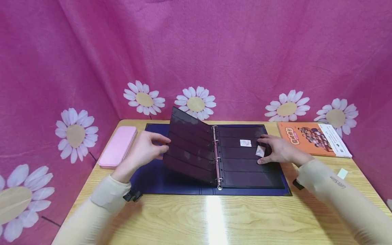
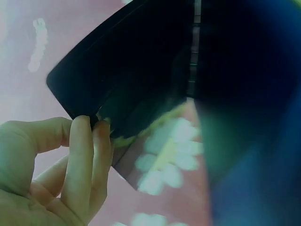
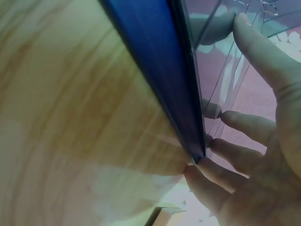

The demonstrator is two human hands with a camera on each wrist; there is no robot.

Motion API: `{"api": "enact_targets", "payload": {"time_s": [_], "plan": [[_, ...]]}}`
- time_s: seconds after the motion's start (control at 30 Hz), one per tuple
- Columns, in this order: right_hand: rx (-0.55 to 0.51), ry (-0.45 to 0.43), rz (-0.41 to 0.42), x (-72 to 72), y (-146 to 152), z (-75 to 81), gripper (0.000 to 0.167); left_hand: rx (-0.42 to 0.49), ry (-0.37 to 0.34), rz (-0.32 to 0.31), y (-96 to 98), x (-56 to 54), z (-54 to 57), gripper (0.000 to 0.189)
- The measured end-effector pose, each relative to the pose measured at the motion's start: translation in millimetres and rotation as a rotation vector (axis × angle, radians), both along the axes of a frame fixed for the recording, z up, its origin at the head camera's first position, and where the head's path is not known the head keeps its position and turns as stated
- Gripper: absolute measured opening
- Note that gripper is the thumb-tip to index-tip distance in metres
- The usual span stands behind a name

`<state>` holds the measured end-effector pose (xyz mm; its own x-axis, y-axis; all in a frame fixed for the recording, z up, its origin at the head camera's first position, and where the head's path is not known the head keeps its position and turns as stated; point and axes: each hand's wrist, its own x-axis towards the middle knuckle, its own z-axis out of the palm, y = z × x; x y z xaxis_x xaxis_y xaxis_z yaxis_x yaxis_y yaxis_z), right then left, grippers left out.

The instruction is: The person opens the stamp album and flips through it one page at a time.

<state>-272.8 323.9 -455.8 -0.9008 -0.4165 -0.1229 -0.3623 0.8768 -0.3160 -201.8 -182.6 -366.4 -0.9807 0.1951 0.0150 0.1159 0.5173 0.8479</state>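
Note:
A dark blue ring binder point(image 1: 183, 189) lies spread on the table, with black pocket pages on its metal rings point(image 1: 217, 158). My left hand point(image 1: 145, 149) pinches the outer edge of a raised black page point(image 1: 190, 149), which tilts up from the rings. In the left wrist view, thumb and fingers meet at the edge of that page point(image 2: 117, 61). My right hand point(image 1: 280, 149) rests its spread fingertips on the flat right page point(image 1: 242, 178). Two small stamp-like pieces show on that page: one white point(image 1: 245, 143), one pale point(image 1: 260, 151) between the right thumb and forefinger.
A pink case point(image 1: 118, 146) lies left of the binder. On the right is an orange illustrated booklet point(image 1: 312, 137), with a pale green slip point(image 1: 342, 173) in front of it. Pink cloth with daisies point(image 1: 196, 51) hangs behind the wooden table point(image 1: 165, 217).

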Motion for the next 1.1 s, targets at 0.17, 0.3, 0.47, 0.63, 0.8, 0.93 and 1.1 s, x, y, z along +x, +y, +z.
{"api": "enact_targets", "payload": {"time_s": [0.17,0.3,0.47,0.63,0.8,0.93,1.1], "plan": [[-0.002,0.006,0.0,0.2,2.2,-2.6,0.105,0.059,-0.121,0.05,-19.0,5.1,-35.0,0.029],[0.002,0.026,0.019,-0.1,3.0,-3.5,0.104,0.064,-0.191,0.058,-25.6,0.0,-53.0,0.03],[0.018,0.04,0.039,-1.0,1.4,-3.6,0.103,0.034,-0.247,0.046,-29.2,-5.1,-66.4,0.033],[0.036,0.039,0.044,-0.5,-1.9,-1.7,0.104,-0.005,-0.275,0.052,-30.1,-3.5,-73.7,0.034],[0.018,0.049,0.051,-2.8,2.7,-3.9,0.106,-0.114,-0.235,0.03,-25.2,-1.1,-72.2,0.04],[0.02,0.074,0.081,-7.8,6.9,-2.4,0.103,-0.289,-0.186,0.004,-15.9,-2.0,-66.1,0.046],[0.047,0.013,0.106,-25.7,0.4,16.6,0.086,-0.614,-0.09,-0.01,-1.5,-2.5,-54.7,0.063]]}}
